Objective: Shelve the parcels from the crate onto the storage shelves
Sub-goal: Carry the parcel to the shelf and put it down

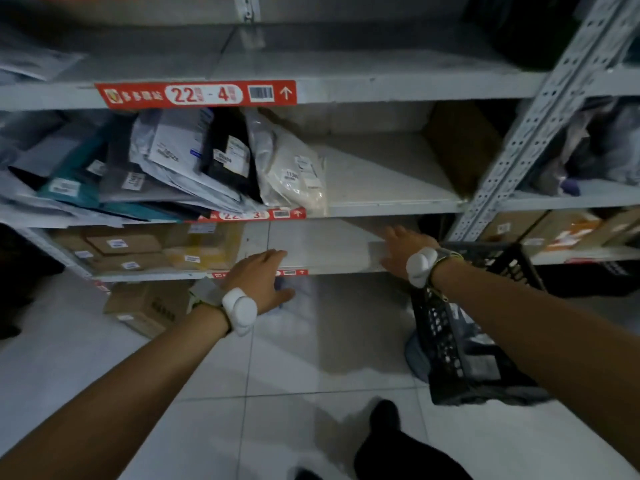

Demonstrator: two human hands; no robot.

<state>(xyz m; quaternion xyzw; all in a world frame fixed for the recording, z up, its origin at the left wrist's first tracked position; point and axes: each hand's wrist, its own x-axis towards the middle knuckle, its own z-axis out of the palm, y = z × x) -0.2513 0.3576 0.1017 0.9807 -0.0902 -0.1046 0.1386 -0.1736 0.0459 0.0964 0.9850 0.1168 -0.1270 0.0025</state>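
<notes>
My left hand (260, 277) reaches toward the front edge of the low shelf (325, 247), fingers spread, holding nothing. Over the right part of that same shelf my right hand (401, 249) is stretched out, also with fingers apart and nothing in it. A black plastic crate (460, 327) stands on the floor under my right forearm, with several parcels inside. On the shelf above, several soft mailer parcels (194, 157) lean in a row, ending with a white bag (294, 171). Cardboard boxes (138, 251) fill the low shelf's left part.
A perforated steel upright (540, 112) divides this bay from the one on the right, which holds more boxes (561, 230). A cardboard box (149, 306) and a pale bag (294, 306) lie on the tiled floor below. My dark-trousered leg (391, 441) stands at the bottom.
</notes>
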